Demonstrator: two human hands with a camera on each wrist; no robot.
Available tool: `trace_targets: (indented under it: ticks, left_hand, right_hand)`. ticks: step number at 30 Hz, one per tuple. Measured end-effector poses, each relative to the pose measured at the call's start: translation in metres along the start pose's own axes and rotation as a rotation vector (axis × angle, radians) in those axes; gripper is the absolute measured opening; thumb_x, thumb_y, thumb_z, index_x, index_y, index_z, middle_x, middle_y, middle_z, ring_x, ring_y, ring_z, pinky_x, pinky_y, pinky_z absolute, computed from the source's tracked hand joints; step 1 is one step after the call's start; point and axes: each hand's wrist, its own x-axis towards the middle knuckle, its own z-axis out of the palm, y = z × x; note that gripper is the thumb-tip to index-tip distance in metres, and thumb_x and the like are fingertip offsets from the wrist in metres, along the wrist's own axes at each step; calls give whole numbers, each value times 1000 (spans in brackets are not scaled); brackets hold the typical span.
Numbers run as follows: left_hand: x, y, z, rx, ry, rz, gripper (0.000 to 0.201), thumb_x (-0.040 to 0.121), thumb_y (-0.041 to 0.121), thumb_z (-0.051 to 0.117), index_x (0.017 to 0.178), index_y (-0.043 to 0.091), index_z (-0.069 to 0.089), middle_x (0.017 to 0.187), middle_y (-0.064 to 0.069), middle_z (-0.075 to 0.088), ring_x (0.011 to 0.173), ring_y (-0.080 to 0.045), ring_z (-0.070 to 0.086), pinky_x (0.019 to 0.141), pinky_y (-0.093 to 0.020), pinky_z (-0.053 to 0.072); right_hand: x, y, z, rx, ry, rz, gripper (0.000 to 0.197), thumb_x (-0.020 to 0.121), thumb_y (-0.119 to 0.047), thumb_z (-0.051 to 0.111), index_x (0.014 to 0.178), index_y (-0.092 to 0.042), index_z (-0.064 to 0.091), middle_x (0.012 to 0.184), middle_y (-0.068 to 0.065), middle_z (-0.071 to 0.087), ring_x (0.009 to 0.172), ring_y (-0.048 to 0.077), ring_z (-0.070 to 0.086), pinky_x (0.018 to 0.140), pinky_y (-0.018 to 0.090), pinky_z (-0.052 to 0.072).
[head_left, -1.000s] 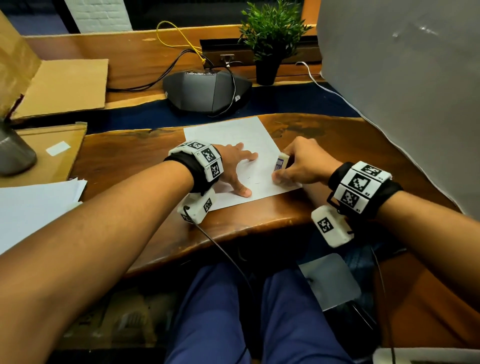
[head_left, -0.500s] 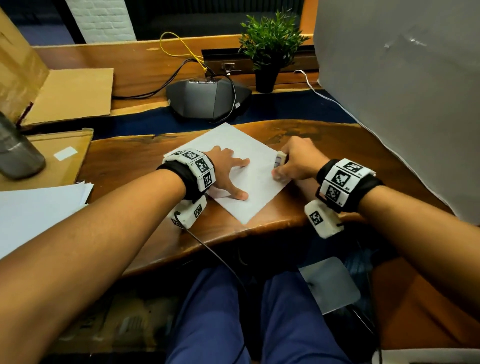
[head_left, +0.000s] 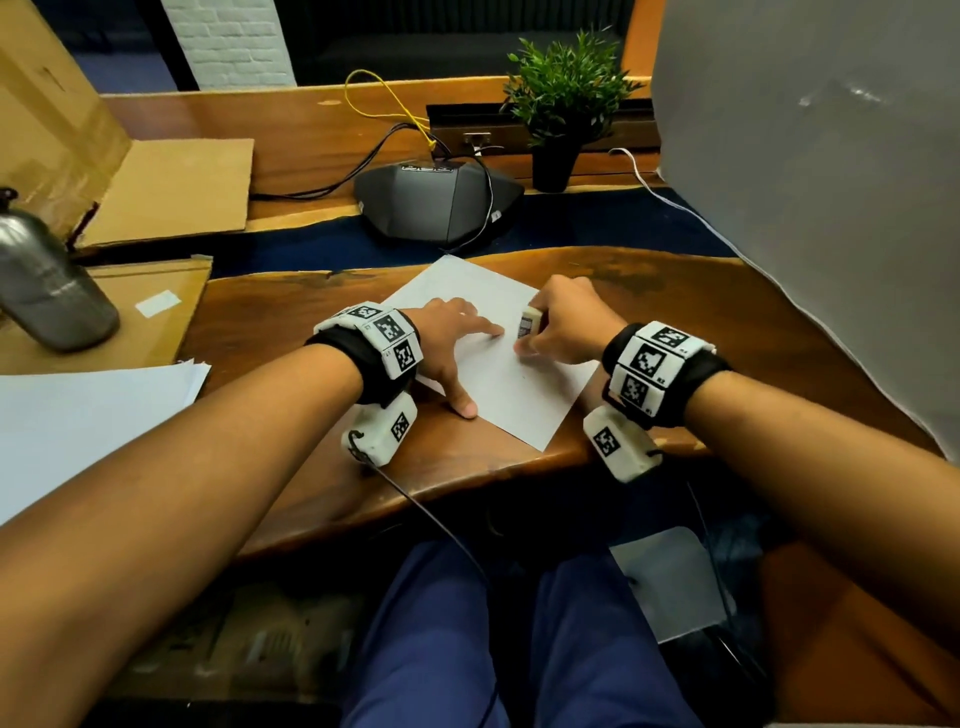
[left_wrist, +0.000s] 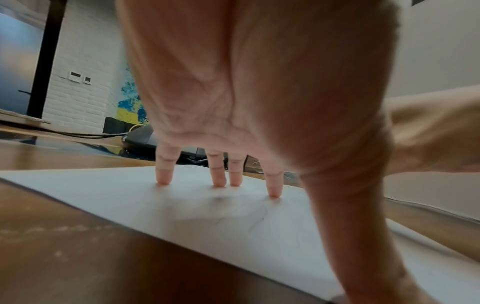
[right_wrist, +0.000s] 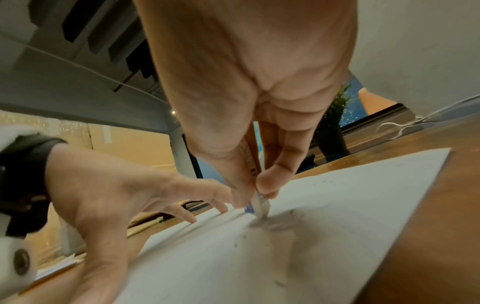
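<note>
Dark polished wood makes up the surface (head_left: 291, 332), with a speakerphone (head_left: 436, 202) at the back. Near the front edge lies a sheet of paper (head_left: 519, 400). The left hand (head_left: 447, 338) presses it down with spread, straight fingertips (left_wrist: 219, 181). The right hand (head_left: 569, 322) pinches a small white eraser (head_left: 530, 323), its lower end on the page over faint pencil marks (right_wrist: 275, 224). Paper that thin looks light and quick to crumple or slide, so pinning it close beside the rubbing spot seems wise. The eraser, small and slightly yielding, wants a low pinch.

Head view looking down, both wrist views close, sharing paper (head_left: 493, 379)
</note>
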Motion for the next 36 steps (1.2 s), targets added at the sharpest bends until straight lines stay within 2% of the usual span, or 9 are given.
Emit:
trace_targets:
  ticks: [7,11,13,16,19,23,28,32,36]
  left_hand:
    - [9,2,-5,123,-92,-76,131,52,68,82,150,52,-3,163,-2,-15,150,-33,-2,116,-58,14]
    - [13,4,-8,165,-147,-80,144,34,80,74,148,53,-11,162,-4,-21,150,-36,-6,116,-63,11]
    - [13,3,-7,147,-145,-81,144,33,79,74,147,55,-11,162,-2,-21,150,-35,-6,116,-61,11]
    - [13,4,-8,156,-141,-83,146,28,78,72,145,57,-12,162,-2,-20,150,-35,-5,115,-62,12]
    - [13,4,-8,166,-145,-86,145,32,80,73,148,53,-9,162,-3,-20,150,-35,-4,116,-63,13]
    - [14,3,-6,180,-131,-82,140,41,77,76,147,55,-12,162,-2,-21,150,-34,-4,116,-60,12]
    - [13,6,-8,181,-155,-91,147,28,80,70,149,52,-9,162,-3,-20,150,-35,-2,116,-61,14]
    - [11,8,-9,178,-148,-92,143,32,78,72,147,55,-10,162,-1,-20,150,-34,-2,116,-60,13]
    - [11,9,-9,176,-149,-97,141,36,77,75,148,54,-8,162,-2,-19,150,-37,0,117,-61,14]
  right_hand:
    - [4,-19,14,5,28,-45,10,80,-17,77,80,-8,73,73,4,65,74,21,63,50,24,43]
    - [-7,-25,16,65,-155,-77,16,73,-26,85,77,-14,75,75,1,72,69,12,65,60,28,53]
    - [4,-13,3,119,-98,23,17,73,-22,86,83,-11,77,82,5,75,73,14,68,69,32,59]
    - [9,-7,-1,110,-3,69,20,74,-21,85,87,-8,76,86,7,75,72,14,68,62,28,59]
    - [-11,-28,14,37,-138,-77,16,74,-23,83,82,-12,77,78,5,73,72,16,67,63,29,54]
    - [3,-15,2,120,-88,64,30,74,-25,87,95,-7,75,89,5,73,79,14,67,73,30,59]
    - [-9,-22,14,52,-126,-68,15,75,-23,84,83,-12,76,76,1,71,68,13,64,53,18,49]
    - [2,-13,1,96,-68,40,29,72,-25,87,93,-7,77,91,9,75,79,17,68,72,33,60]
    - [-4,-16,10,65,-84,-48,18,74,-24,85,83,-11,76,82,4,73,71,13,64,61,23,53]
